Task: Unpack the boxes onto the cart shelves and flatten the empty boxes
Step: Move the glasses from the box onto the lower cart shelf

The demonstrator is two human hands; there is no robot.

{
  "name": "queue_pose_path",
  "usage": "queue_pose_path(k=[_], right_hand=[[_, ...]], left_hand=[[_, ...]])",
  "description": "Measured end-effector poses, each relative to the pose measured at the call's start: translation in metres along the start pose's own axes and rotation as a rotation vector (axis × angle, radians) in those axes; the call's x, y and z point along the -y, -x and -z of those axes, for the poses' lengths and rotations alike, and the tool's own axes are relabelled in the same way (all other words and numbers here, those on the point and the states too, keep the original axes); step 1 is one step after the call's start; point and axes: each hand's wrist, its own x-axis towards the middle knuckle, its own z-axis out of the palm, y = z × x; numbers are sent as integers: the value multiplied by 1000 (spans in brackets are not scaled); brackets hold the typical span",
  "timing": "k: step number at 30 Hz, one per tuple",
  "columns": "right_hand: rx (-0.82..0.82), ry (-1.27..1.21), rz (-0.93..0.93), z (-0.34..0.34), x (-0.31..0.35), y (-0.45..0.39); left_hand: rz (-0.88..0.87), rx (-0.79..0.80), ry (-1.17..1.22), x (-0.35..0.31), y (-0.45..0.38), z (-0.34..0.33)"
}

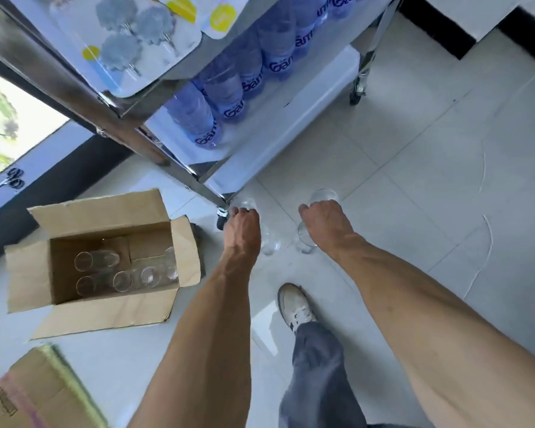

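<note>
Clear glasses fill both hands: the left hand point(243, 225) grips two point(269, 242), the right hand point(323, 222) two more point(322, 197), by the steel cart point(309, 112). More glasses point(122, 281) lie in the open cardboard box point(105, 217) on the floor.

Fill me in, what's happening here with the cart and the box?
A person is unpacking clear glasses from the open cardboard box on the floor. The left hand and the right hand each grip glasses, held near the steel cart. The cart's middle shelf already holds water bottles. Several glasses remain in the box, so it isn't ready to flatten. Another box lies at lower left.
</note>
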Motion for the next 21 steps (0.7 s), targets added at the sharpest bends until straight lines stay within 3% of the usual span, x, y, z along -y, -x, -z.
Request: queue_pose_path(k=[6, 11, 17, 21], right_hand=[[-66, 35, 19, -6, -35, -44], [-121, 188, 171, -4, -60, -83], [-309, 341, 321, 12, -77, -119], [-315, 254, 410, 17, -83, -162]], left_hand=[[124, -33, -57, -16, -51, -8], [215, -61, -61, -29, -73, -21], [287, -127, -34, -37, -97, -23], [329, -212, -24, -33, -126, -21]])
